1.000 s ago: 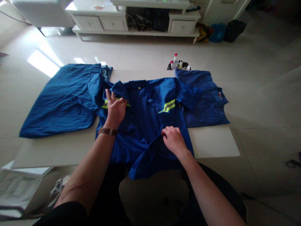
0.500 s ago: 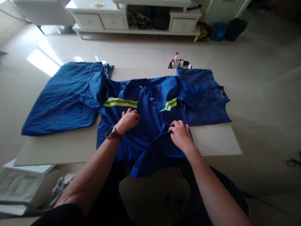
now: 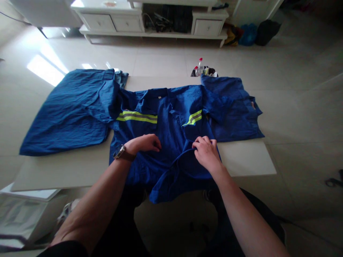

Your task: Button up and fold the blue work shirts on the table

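Observation:
A blue work jacket [image 3: 166,132] lies spread on the low table with its collar at the far side. Yellow-and-grey reflective strips [image 3: 138,117] cross both chest sides. My left hand [image 3: 144,142], with a watch on its wrist, is over the left front panel below the strip. Its fingers are loosely bent, with a gap by the thumb and no cloth visible between them. Pinched in the fingers of my right hand [image 3: 205,151] is the edge of the right front panel. The lower part of that panel is folded over, and its hem hangs off the near edge.
Folded blue garments lie on the table [image 3: 246,157]: a large one [image 3: 69,110] at left and a smaller one [image 3: 230,114] at right, with the jacket's sleeves over them. Bottles [image 3: 200,66] stand beyond the far edge. Further back is a white TV cabinet [image 3: 125,24].
My left hand has moved down toward me from the reflective strip and turned sideways. My right hand keeps its place on the jacket, whose cloth lies almost the same.

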Demonstrator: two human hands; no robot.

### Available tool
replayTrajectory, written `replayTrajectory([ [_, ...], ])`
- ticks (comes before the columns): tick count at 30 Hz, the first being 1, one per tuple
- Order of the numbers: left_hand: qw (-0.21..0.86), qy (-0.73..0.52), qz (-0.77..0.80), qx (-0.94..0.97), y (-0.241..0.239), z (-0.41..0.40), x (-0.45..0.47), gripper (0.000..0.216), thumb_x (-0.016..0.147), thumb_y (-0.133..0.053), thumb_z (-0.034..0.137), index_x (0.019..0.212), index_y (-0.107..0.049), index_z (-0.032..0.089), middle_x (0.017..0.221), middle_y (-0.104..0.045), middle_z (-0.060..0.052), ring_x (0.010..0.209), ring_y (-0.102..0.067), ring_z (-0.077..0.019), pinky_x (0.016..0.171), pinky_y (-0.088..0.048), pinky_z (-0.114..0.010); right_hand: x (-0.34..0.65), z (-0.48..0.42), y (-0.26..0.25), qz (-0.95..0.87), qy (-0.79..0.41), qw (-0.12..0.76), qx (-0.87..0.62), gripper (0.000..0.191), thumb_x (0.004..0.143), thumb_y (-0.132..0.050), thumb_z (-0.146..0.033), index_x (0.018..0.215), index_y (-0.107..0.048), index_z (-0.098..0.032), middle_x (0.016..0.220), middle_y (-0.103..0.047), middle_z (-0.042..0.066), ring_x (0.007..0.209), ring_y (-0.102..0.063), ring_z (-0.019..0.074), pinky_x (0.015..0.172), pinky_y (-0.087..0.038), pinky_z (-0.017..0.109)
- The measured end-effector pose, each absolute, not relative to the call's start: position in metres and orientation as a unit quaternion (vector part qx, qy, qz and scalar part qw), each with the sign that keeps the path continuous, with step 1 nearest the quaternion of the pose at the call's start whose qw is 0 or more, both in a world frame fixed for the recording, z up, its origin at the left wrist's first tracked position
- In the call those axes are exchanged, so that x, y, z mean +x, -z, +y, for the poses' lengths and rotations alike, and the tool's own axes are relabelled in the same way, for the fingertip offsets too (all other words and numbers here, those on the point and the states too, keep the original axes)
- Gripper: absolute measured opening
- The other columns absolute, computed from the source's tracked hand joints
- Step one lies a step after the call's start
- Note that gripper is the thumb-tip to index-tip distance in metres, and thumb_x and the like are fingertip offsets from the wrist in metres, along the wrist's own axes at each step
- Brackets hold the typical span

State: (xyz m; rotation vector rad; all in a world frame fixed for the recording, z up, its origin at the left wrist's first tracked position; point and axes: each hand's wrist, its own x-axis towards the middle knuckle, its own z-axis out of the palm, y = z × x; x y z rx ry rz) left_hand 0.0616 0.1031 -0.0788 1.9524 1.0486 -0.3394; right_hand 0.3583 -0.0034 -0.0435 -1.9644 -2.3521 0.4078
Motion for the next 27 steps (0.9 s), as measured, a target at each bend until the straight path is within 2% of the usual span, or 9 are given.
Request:
replayTrajectory([
  [4, 0.452, 0.165, 0.413, 0.773, 0.077, 0.101, 0.06, 0.034, 0.068, -0.077, 0.028, 0.101, -0.082, 0.022, 0.099, -0.08, -0.004, 0.087, -0.07, -0.0184, 0.078, -0.05, -0.023, 0.358, -0.003, 0.043, -0.755, -0.13, 0.02, -0.642, 0.022, 0.086, -0.055, -0.009, 0.09, -0.072, -0.023, 0.108, -0.068, 0.005, 0.107, -0.05, 0.0222, 0.09, -0.028, 0.041],
  [9, 0.374, 0.214, 0.461, 0.775, 0.069, 0.092, 0.067, 0.035, 0.064, -0.078, 0.023, 0.099, -0.082, 0.026, 0.103, -0.08, -0.002, 0.091, -0.071, -0.0196, 0.083, -0.048, -0.026, 0.356, -0.001, 0.046, -0.752, -0.136, 0.023, -0.644, 0.022, 0.086, -0.054, -0.01, 0.091, -0.072, -0.022, 0.107, -0.069, 0.006, 0.106, -0.051, 0.023, 0.09, -0.028, 0.04],
  [12, 0.34, 0.219, 0.467, 0.786, 0.068, 0.088, 0.07, 0.021, 0.068, -0.073, 0.021, 0.086, -0.082, 0.025, 0.092, -0.08, -0.001, 0.086, -0.071, -0.0189, 0.085, -0.047, -0.029, 0.355, -0.001, 0.046, -0.754, -0.138, 0.023, -0.642, 0.022, 0.086, -0.054, -0.01, 0.091, -0.072, -0.022, 0.107, -0.069, 0.007, 0.106, -0.051, 0.0234, 0.09, -0.028, 0.041],
  [15, 0.33, 0.206, 0.463, 0.796, 0.071, 0.088, 0.071, 0.012, 0.07, -0.068, 0.019, 0.075, -0.079, 0.021, 0.077, -0.076, -0.002, 0.074, -0.068, -0.0171, 0.081, -0.047, -0.028, 0.353, -0.001, 0.046, -0.756, -0.133, 0.022, -0.641, 0.023, 0.086, -0.053, -0.009, 0.092, -0.072, -0.022, 0.107, -0.069, 0.007, 0.105, -0.052, 0.0231, 0.091, -0.028, 0.041],
  [17, 0.339, 0.171, 0.453, 0.807, 0.072, 0.088, 0.072, 0.012, 0.071, -0.066, 0.017, 0.073, -0.077, 0.019, 0.073, -0.074, -0.002, 0.067, -0.064, -0.0154, 0.073, -0.046, -0.026, 0.353, -0.002, 0.046, -0.756, -0.133, 0.02, -0.64, 0.023, 0.086, -0.054, -0.009, 0.091, -0.072, -0.022, 0.107, -0.069, 0.007, 0.105, -0.052, 0.0231, 0.091, -0.028, 0.041],
  [20, 0.334, 0.057, 0.421, 0.841, 0.066, 0.086, 0.077, 0.012, 0.075, -0.063, 0.016, 0.075, -0.074, 0.017, 0.08, -0.072, -0.003, 0.066, -0.06, -0.0124, 0.066, -0.044, -0.023, 0.352, -0.002, 0.047, -0.755, -0.14, 0.016, -0.641, 0.022, 0.086, -0.054, -0.01, 0.092, -0.072, -0.022, 0.107, -0.069, 0.006, 0.105, -0.053, 0.0227, 0.091, -0.028, 0.04],
  [24, 0.31, -0.098, 0.372, 0.869, 0.054, 0.073, 0.09, 0.016, 0.086, -0.057, 0.015, 0.083, -0.073, 0.016, 0.096, -0.07, -0.005, 0.075, -0.062, -0.0108, 0.072, -0.047, -0.022, 0.352, -0.001, 0.048, -0.754, -0.154, 0.013, -0.638, 0.021, 0.086, -0.055, -0.011, 0.093, -0.072, -0.022, 0.108, -0.069, 0.007, 0.106, -0.052, 0.0229, 0.09, -0.028, 0.04],
  [27, 0.322, -0.138, 0.339, 0.873, 0.056, 0.061, 0.097, 0.017, 0.09, -0.057, 0.016, 0.09, -0.074, 0.017, 0.105, -0.071, -0.006, 0.087, -0.067, -0.0125, 0.082, -0.051, -0.023, 0.353, -0.002, 0.049, -0.754, -0.157, 0.013, -0.638, 0.02, 0.087, -0.055, -0.012, 0.094, -0.071, -0.022, 0.107, -0.069, 0.006, 0.106, -0.053, 0.0229, 0.089, -0.029, 0.04],
])
